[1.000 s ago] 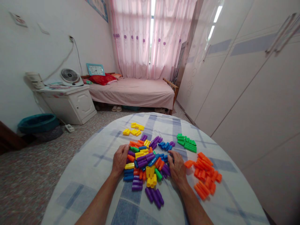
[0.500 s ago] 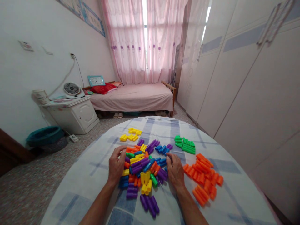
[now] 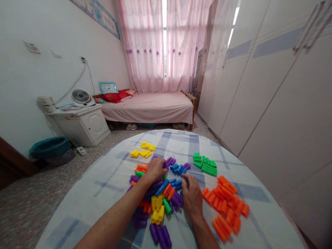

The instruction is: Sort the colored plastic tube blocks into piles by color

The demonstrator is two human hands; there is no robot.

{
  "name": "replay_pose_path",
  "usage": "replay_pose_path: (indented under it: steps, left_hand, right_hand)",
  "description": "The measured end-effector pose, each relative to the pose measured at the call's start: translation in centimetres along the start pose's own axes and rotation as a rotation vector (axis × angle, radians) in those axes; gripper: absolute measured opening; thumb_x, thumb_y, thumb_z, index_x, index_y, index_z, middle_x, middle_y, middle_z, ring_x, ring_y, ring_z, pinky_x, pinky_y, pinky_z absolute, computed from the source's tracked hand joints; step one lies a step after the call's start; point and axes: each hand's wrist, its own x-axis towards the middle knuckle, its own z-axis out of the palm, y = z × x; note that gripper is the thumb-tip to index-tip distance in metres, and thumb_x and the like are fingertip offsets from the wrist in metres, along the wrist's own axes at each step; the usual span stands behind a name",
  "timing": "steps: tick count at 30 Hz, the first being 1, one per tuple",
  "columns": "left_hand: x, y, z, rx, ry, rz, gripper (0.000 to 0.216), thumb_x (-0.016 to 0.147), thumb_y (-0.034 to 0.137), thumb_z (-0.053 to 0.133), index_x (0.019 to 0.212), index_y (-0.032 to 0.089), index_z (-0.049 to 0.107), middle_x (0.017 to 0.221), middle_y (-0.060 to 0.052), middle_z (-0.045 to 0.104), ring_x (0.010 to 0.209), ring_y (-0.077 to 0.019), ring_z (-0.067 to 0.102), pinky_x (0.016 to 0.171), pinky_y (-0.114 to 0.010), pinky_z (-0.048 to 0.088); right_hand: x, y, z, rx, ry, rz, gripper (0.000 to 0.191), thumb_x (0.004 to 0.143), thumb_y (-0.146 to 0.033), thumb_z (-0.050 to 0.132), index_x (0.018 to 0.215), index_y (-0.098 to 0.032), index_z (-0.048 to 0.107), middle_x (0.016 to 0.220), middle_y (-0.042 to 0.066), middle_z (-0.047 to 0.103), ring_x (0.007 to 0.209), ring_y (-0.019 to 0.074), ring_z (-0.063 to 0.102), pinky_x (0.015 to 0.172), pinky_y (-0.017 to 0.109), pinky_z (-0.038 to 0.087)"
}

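A mixed pile of plastic building pieces, shaped like joined tubes, lies in front of me, with yellow [image 3: 157, 208], purple [image 3: 160, 236], green [image 3: 166, 206] and blue pieces [image 3: 176, 183]. My left hand [image 3: 156, 169] reaches over the far part of the pile, fingers curled down among the pieces near some purple ones [image 3: 169, 162]. Whatever its fingertips hold is hidden beneath the hand. At the pile's right edge, my right hand [image 3: 192, 193] rests on the cloth with fingers loosely bent and apart, beside the blue pieces, holding nothing visible.
Separate groups of orange pieces [image 3: 225, 200], green pieces [image 3: 209, 166] and yellow pieces [image 3: 145, 146] lie around the pile on the round table with its checked cloth [image 3: 103, 204]. Beyond stand a bed [image 3: 155, 107], a white cabinet [image 3: 93, 128] and tall wardrobes [image 3: 272, 121].
My left hand has moved from the pile's left side, rightward and over its far part, its forearm now crossing the pieces. My right hand stays nearly in place. The view has shifted slightly.
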Motion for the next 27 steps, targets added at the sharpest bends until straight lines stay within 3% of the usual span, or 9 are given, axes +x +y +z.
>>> replay_pose_path:
  steps: [5,12,18,27]
  left_hand:
    - [0.2,-0.3,0.6,-0.046,0.038,-0.034,0.025,0.074,0.021,0.056,0.097,0.021,0.066,0.094,-0.004,0.068,0.09,-0.0182,0.06,0.077,-0.026,0.043]
    - [1.1,-2.4,-1.9,-0.122,0.167,-0.126,0.03,0.082,0.022,0.046,0.108,0.018,0.061,0.105,-0.005,0.067,0.094,-0.014,0.06,0.081,-0.021,0.043]
    - [2.5,-4.0,-1.9,-0.088,0.046,-0.169,0.027,0.076,0.019,0.052,0.098,0.018,0.068,0.1,-0.006,0.07,0.093,-0.0177,0.063,0.075,-0.023,0.045]
    - [4.1,-2.5,-1.0,0.001,-0.056,-0.189,0.028,0.066,0.02,0.061,0.092,0.017,0.069,0.1,-0.011,0.07,0.096,-0.023,0.063,0.076,-0.027,0.046]
  right_hand:
    - [0.0,0.0,0.0,-0.015,-0.007,-0.008,0.03,0.085,-0.027,0.038,0.101,-0.017,0.062,0.101,0.007,0.063,0.099,0.0208,0.054,0.091,0.034,0.039]
    - [-0.1,0.0,0.0,-0.041,-0.015,-0.01,0.031,0.084,-0.027,0.038,0.101,-0.017,0.062,0.1,0.007,0.064,0.098,0.021,0.055,0.089,0.033,0.039]
    - [-0.1,0.0,0.0,-0.046,-0.017,-0.006,0.032,0.086,-0.029,0.037,0.101,-0.017,0.062,0.1,0.008,0.064,0.097,0.021,0.055,0.09,0.034,0.039]
    - [-0.1,0.0,-0.2,-0.033,-0.035,-0.014,0.031,0.086,-0.029,0.036,0.1,-0.017,0.062,0.099,0.008,0.063,0.097,0.0216,0.054,0.089,0.035,0.039]
